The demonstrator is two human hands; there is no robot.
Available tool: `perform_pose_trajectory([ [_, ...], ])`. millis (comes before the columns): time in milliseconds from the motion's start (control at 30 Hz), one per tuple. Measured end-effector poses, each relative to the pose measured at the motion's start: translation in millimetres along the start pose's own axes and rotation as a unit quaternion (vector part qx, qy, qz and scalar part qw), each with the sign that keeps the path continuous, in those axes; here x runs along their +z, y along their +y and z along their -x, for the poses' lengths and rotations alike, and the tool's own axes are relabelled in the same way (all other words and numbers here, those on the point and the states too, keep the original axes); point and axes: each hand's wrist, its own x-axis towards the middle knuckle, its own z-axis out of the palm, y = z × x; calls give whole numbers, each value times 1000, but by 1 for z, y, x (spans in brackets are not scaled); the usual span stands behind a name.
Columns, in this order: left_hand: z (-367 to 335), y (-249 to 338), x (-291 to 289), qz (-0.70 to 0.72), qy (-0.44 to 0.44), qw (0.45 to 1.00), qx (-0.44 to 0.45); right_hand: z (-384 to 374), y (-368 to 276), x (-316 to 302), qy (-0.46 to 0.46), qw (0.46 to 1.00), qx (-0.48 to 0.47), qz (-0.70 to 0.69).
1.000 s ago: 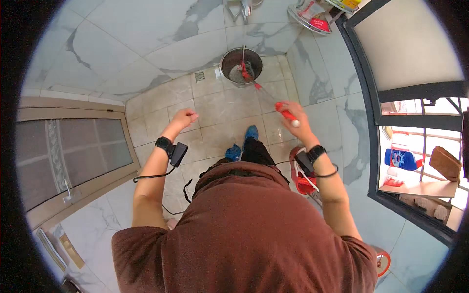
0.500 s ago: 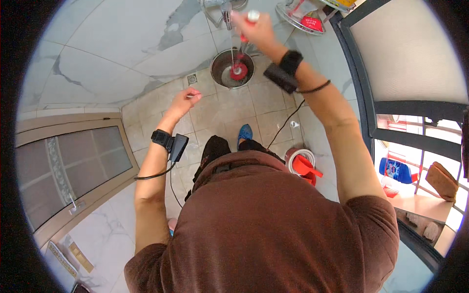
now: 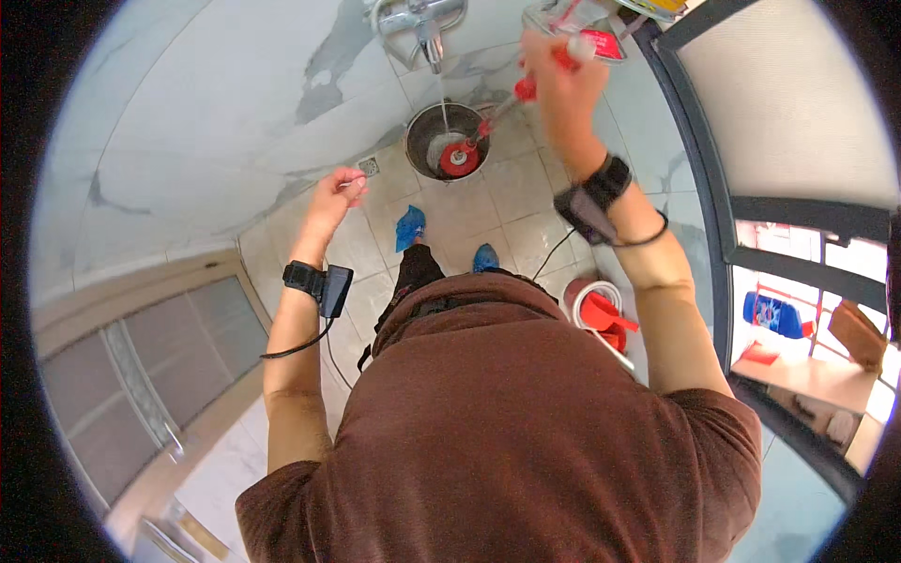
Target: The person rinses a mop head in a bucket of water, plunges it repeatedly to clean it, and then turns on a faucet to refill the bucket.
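My right hand (image 3: 568, 89), a little blurred, is closed round the upper handle of a mop (image 3: 507, 111) at the far right. The handle slants down to the left, and its round red head (image 3: 459, 159) rests inside a round metal bucket (image 3: 411, 150) on the floor. Water runs from a chrome wall tap (image 3: 430, 42) into that bucket, where some whitish water shows. My left hand (image 3: 338, 190) hangs in the air left of the bucket, fingers drawn together; whether anything small is between them cannot be made out.
A floor drain (image 3: 368, 167) lies left of the bucket. A white container (image 3: 574, 298) with red items stands by my right side. A corner shelf (image 3: 540, 21) holds packets, and a dark-framed window (image 3: 699, 169) runs along the right. A panelled door (image 3: 178, 366) is at left.
My right hand has swung right, tilting the mop handle that way while its head stays in the bucket. My left foot, in a blue shoe cover, has come into view. The tap shows more fully.
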Motion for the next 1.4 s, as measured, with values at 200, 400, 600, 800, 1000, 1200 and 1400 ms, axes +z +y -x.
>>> perform_pose_trajectory([
  [200,-80,4,-11,-8,-94,996,1,78,54,-3,-80,994,64,30],
  [400,-148,9,-13,-115,-220,969,3,112,43,8,-10,994,98,-43],
  [600,-150,11,92,-140,-214,830,496,77,30,56,78,990,116,-27],
  [800,-120,69,133,-2,-168,940,296,52,-27,82,70,990,103,64],
  [1000,-119,91,143,72,-202,874,437,25,-86,42,-57,996,57,-29],
  [1200,-106,62,137,-95,-311,837,440,64,-67,23,-277,959,63,24],
  [1400,-96,37,120,-114,-449,819,338,115,-28,40,-205,970,90,91],
])
